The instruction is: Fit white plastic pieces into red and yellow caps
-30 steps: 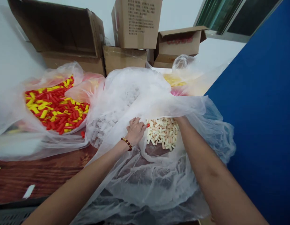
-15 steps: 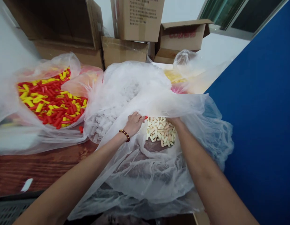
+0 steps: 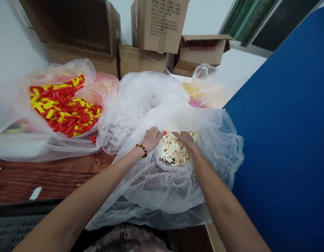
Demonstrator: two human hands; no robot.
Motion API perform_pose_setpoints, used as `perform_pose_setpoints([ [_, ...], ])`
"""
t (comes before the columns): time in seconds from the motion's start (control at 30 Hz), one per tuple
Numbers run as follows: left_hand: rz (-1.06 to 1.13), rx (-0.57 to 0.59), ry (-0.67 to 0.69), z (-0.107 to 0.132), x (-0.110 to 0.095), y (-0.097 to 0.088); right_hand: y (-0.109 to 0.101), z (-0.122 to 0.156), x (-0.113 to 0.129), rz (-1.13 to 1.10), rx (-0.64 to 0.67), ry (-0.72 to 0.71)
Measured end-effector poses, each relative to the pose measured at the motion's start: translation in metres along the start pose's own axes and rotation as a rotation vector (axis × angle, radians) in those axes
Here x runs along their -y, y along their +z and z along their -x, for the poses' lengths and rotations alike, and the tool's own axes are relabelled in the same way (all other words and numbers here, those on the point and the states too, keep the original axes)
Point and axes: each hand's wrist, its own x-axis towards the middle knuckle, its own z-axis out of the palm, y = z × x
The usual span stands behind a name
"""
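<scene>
My left hand (image 3: pixel 152 138), with a beaded bracelet at the wrist, is closed with a small red tube (image 3: pixel 164 133) at its fingertips. It lies over the edge of a clear plastic bag (image 3: pixel 153 189). Inside the bag's opening is a heap of short pale cream and peach sticks (image 3: pixel 174 150). My right hand (image 3: pixel 186 138) is over this heap, its fingers drawn together and pointing left towards the red tube. The bag's film partly hides those fingers, and what they hold cannot be made out.
To the left, an open plastic bag holds red and yellow tubes (image 3: pixel 67 108). White translucent tubes (image 3: pixel 117 134) lie under film beside it. Cardboard boxes (image 3: pixel 159 28) stand along the back. A blue panel (image 3: pixel 282 140) closes the right side. A grey crate (image 3: pixel 15 231) is at lower left.
My right hand has come out from under the film and moved left over the pale sticks, closer to my left hand. My left hand keeps the red tube. The view has shifted slightly.
</scene>
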Motion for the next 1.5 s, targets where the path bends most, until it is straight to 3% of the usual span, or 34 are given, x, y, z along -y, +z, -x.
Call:
perform_pose_setpoints([
  [0.13, 0.029, -0.016, 0.026, 0.005, -0.002, -0.002, 0.016, 0.015, -0.004, 0.059, 0.113, 0.04],
  [0.37, 0.218, -0.022, -0.072, 0.032, -0.012, -0.01, 0.037, 0.048, 0.001, 0.202, 0.099, -0.008],
  [0.47, 0.544, 0.005, -0.174, 0.048, -0.017, -0.014, 0.04, 0.063, 0.009, 0.249, 0.097, -0.059],
  [0.6, 1.097, 0.13, -0.324, 0.068, -0.02, -0.019, 0.042, 0.08, 0.021, 0.333, 0.103, -0.118],
  [0.7, 1.268, 0.188, -0.358, 0.079, -0.017, -0.024, 0.043, 0.09, 0.025, 0.365, 0.109, -0.141],
  [0.83, 1.311, 0.159, -0.398, 0.092, -0.018, -0.03, 0.043, 0.092, 0.02, 0.263, 0.033, -0.2],
  [0.97, 1.123, 0.106, -0.36, 0.109, -0.026, -0.031, 0.042, 0.093, 0.017, 0.211, -0.079, -0.266],
  [1.1, 0.937, 0.139, -0.252, 0.126, -0.027, -0.024, 0.044, 0.103, 0.021, 0.225, -0.029, -0.336],
  [1.17, 0.938, 0.101, -0.266, 0.131, -0.021, -0.022, 0.043, 0.109, 0.024, 0.193, -0.038, -0.401],
  [1.23, 0.986, 0.055, -0.309, 0.133, -0.012, -0.025, 0.04, 0.111, 0.027, 0.09, -0.13, -0.421],
  [1.33, 1.102, -0.058, -0.385, 0.132, 0.004, -0.042, 0.033, 0.107, 0.039, -0.127, -0.17, -0.36],
  [1.4, 1.152, -0.19, -0.429, 0.133, 0.017, -0.059, 0.032, 0.101, 0.057, -0.259, -0.163, -0.329],
  [1.5, 1.136, -0.462, -0.527, 0.142, 0.044, -0.081, 0.038, 0.089, 0.102, -0.367, -0.109, -0.406],
])
